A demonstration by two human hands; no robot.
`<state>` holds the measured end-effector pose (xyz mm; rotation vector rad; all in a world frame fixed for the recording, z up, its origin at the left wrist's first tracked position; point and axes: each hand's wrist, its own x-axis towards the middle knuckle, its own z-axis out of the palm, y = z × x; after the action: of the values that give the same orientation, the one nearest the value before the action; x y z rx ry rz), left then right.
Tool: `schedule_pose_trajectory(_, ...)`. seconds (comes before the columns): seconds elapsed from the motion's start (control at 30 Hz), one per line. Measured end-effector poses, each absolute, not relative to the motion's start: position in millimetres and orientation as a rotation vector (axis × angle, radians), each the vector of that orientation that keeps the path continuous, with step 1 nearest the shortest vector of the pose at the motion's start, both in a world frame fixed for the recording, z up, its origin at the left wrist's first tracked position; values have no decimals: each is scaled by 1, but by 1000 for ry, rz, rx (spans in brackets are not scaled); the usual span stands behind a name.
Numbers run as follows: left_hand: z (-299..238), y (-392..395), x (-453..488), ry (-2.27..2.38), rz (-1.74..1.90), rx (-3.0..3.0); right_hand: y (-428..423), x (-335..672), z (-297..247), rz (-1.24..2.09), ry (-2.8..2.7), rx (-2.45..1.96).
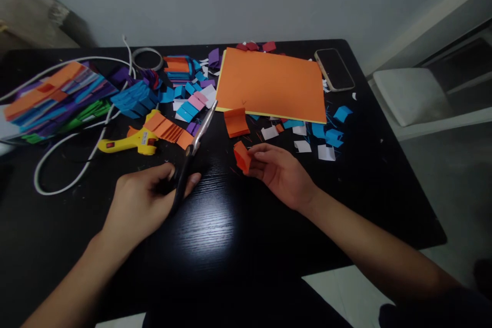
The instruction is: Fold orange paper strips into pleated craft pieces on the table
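Observation:
My left hand (pixel 144 197) is closed round the black handles of a pair of scissors (pixel 200 130), whose metal blades point away from me. Between the thumb and fingers of my right hand (pixel 282 171) is a small folded piece of orange paper (pixel 242 157), held just above the table. Beyond it lies another creased orange paper piece (pixel 236 123), touching or close to the near edge of a large orange sheet (pixel 271 84). A pleated orange strip (pixel 169 130) rests to the left of the scissor blades.
A yellow glue gun (pixel 128 143) lies on the black table (pixel 269 246) at left, near a looped white cable (pixel 42 174). Stacks of folded coloured paper (pixel 63 97) fill the far left. Blue and white scraps (pixel 326 152) and a phone (pixel 334 69) are at right.

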<state>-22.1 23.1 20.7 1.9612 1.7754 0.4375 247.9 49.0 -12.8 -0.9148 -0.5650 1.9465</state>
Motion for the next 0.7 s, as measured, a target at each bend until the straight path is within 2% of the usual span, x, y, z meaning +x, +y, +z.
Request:
schedule_pose_trajectory(0.23,23,23,-24,1742,451,2040,48,247,-7,1875,-614,-922)
schedule_pose_trajectory(0.7,33,27,-27,1710,121,2166,53,247,-12,1695,-602,-995)
